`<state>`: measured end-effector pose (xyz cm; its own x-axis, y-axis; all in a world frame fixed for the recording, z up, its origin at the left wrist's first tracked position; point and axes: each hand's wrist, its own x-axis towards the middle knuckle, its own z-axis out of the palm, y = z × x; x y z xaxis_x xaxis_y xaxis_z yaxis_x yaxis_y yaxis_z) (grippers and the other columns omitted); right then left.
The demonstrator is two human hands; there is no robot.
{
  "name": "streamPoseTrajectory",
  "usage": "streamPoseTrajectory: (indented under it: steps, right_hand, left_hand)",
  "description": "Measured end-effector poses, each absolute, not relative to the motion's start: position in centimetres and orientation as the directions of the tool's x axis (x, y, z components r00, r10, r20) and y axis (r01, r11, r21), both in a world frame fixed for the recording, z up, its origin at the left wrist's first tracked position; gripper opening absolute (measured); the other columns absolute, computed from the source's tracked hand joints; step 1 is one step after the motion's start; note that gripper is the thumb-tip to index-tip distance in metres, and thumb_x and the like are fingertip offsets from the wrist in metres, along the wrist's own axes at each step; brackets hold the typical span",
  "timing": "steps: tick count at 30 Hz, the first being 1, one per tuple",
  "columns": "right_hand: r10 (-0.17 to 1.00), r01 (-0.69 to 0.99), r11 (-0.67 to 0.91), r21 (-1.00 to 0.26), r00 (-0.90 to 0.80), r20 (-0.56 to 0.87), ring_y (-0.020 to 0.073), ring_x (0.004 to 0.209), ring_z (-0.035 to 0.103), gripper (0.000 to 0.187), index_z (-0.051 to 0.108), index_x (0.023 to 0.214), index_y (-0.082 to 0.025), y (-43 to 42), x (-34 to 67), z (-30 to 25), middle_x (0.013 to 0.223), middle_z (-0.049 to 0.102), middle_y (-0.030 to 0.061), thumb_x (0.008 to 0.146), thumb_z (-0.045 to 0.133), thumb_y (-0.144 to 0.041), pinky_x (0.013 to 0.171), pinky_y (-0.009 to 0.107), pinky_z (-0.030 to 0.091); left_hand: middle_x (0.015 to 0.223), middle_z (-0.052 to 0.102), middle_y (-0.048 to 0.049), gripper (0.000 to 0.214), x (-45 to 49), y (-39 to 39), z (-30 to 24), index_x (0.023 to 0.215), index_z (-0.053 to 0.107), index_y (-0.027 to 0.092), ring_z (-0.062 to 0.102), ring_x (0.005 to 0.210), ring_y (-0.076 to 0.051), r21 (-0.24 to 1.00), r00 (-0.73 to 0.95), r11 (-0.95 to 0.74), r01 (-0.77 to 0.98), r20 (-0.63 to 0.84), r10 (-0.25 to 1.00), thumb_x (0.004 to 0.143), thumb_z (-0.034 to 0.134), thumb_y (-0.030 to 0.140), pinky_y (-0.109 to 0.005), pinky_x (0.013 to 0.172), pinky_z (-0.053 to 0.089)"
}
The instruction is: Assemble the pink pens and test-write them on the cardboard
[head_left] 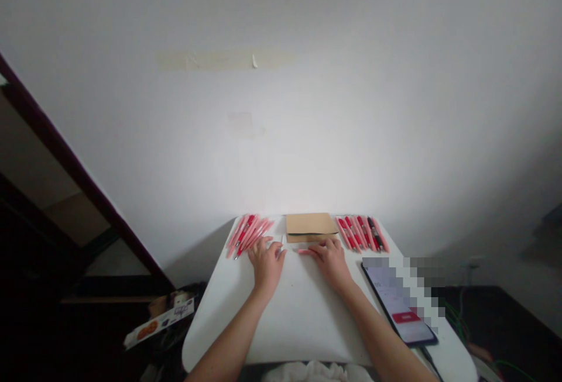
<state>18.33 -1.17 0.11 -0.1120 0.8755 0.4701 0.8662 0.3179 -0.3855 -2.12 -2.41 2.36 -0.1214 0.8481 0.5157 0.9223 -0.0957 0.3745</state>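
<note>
A small table carries two groups of pens. My right hand is closed on a pink pen, whose pale end points left; the fingers cover the rest. Across from it, my left hand is bent, thumb and forefinger close together. A thin whitish piece shows at those fingertips, too small to name. Just behind this hand lies a loose pile of pink and red pens. A brown paper booklet or envelope lies at the back, between the groups.
Pink, red and dark pens lie side by side at the back right. A phone with a cable at its lower end rests near the right edge of the white table. Behind the table rises a white wall.
</note>
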Motion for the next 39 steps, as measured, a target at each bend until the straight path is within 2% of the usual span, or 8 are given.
streamPoseTrajectory:
  steps: [10, 16, 28, 39]
  right_hand:
    - [0.881, 0.861, 0.308, -0.405, -0.097, 0.463, 0.0263, 0.103, 0.051, 0.019, 0.076, 0.102, -0.033, -1.10, 18.34, 0.06, 0.101, 0.064, 0.0091, 0.090, 0.061, -0.037, 0.087, 0.037, 0.041]
    - [0.863, 0.842, 0.343, -0.416, -0.109, 0.493, 0.0267, 0.100, 0.051, 0.019, 0.077, 0.099, -0.033, -0.95, 18.48, -0.16, 0.100, 0.064, 0.0095, 0.090, 0.061, -0.035, 0.086, 0.039, 0.043]
    - [0.867, 0.831, 0.340, -0.440, -0.096, 0.489, 0.0263, 0.101, 0.052, 0.019, 0.076, 0.101, -0.029, -1.10, 18.47, 0.22, 0.099, 0.065, 0.0097, 0.089, 0.061, -0.028, 0.087, 0.038, 0.044]
    - [0.863, 0.826, 0.348, -0.444, -0.097, 0.495, 0.0269, 0.101, 0.053, 0.021, 0.076, 0.103, -0.027, -0.77, 18.66, -0.22, 0.099, 0.066, 0.0102, 0.089, 0.061, -0.030, 0.087, 0.039, 0.044]
  left_hand:
    - [0.116, 0.060, -0.0066, 0.009, -1.94, -3.12, 3.20, 0.079, 0.071, 0.024, 0.047, 0.116, -0.029, 0.299, -0.111, -0.056, 0.952, 0.512, 0.852, 0.072, 0.075, 0.029, -0.054, 0.106, 0.027]
    - [0.116, 0.060, -0.0061, 0.008, -1.90, -3.13, 3.11, 0.080, 0.072, 0.025, 0.045, 0.117, -0.030, 0.287, -0.105, -0.056, 0.956, 0.518, 0.849, 0.072, 0.073, 0.027, -0.056, 0.108, 0.025]
    - [0.117, 0.062, -0.0049, 0.004, -1.83, -3.19, 3.14, 0.077, 0.071, 0.025, 0.046, 0.115, -0.030, 0.272, -0.102, -0.049, 0.961, 0.511, 0.853, 0.073, 0.071, 0.023, -0.057, 0.107, 0.025]
    - [0.118, 0.064, -0.0057, 0.006, -1.72, -2.98, 2.62, 0.074, 0.073, 0.024, 0.046, 0.117, -0.029, 0.277, -0.099, -0.057, 0.959, 0.517, 0.850, 0.077, 0.068, 0.024, -0.056, 0.107, 0.025]
